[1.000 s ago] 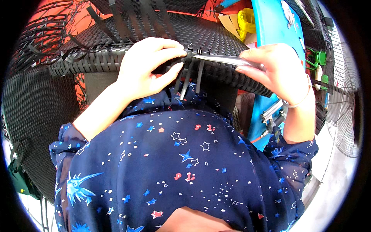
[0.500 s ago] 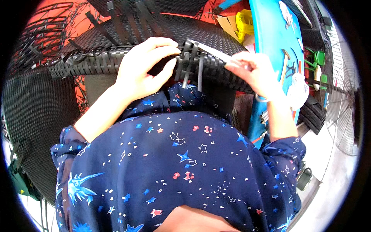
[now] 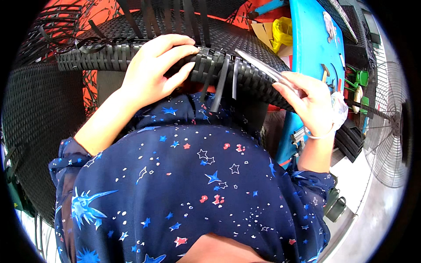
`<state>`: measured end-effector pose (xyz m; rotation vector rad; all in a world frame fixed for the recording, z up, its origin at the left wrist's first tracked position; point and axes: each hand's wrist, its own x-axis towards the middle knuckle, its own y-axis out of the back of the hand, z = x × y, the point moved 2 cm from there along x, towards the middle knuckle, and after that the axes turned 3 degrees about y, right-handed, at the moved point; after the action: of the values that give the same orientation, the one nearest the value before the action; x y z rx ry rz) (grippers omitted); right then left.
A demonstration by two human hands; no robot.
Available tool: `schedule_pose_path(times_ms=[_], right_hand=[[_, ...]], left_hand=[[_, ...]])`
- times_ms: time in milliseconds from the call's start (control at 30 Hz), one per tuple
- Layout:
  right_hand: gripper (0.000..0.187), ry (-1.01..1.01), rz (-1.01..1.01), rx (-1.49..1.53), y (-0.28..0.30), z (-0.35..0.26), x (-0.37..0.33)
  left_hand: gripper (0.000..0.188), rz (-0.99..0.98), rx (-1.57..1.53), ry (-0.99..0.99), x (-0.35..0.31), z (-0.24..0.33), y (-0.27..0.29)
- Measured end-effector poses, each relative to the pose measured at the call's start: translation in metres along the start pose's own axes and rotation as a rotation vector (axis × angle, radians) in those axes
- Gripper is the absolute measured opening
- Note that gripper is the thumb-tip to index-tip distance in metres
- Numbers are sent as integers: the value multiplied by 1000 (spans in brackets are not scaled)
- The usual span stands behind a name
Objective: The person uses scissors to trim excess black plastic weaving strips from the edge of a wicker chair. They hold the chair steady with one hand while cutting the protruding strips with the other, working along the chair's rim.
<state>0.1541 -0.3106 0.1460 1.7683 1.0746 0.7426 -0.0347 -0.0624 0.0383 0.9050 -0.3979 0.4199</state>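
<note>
A black woven rattan edge (image 3: 101,58), part of a wicker piece, runs across in front of me. My left hand (image 3: 153,68) grips it, fingers over the top and thumb curled toward its near side. Off to the right, my right hand (image 3: 312,100) is closed round a long, slim silver metal tool (image 3: 259,65); its exact kind is unclear. The tool's narrow tip points left, at the top of the edge. Between the hands, several loose black flat strips (image 3: 221,83) hang down from the weave. More strips (image 3: 189,22) stand up behind it.
A blue table (image 3: 307,48) at the right carries small tools and scraps. Beyond the weave are a yellow bag (image 3: 282,31) and cardboard (image 3: 262,33). A fan (image 3: 390,120) stands far right. Another dark woven panel (image 3: 39,114) is at left.
My right hand has moved right and down, carrying the metal tool, whose tip has shifted right along the edge. My left hand keeps its hold. The hanging strips now show at different angles.
</note>
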Motion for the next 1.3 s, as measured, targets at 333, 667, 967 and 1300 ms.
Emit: schedule_pose_path(times_ms=[333, 667, 967, 1300], right_hand=[[26, 252, -177, -175, -7, -6, 51], [27, -176, 747, 995, 11, 30, 4], [26, 39, -25, -13, 13, -25, -2], [28, 229, -168, -445, 6, -27, 26]], left_hand=[[33, 59, 59, -34, -2, -9, -5], [30, 120, 19, -63, -5, -3, -5], [30, 130, 46, -40, -5, -10, -12], [32, 113, 16, -29, -2, -11, -19]])
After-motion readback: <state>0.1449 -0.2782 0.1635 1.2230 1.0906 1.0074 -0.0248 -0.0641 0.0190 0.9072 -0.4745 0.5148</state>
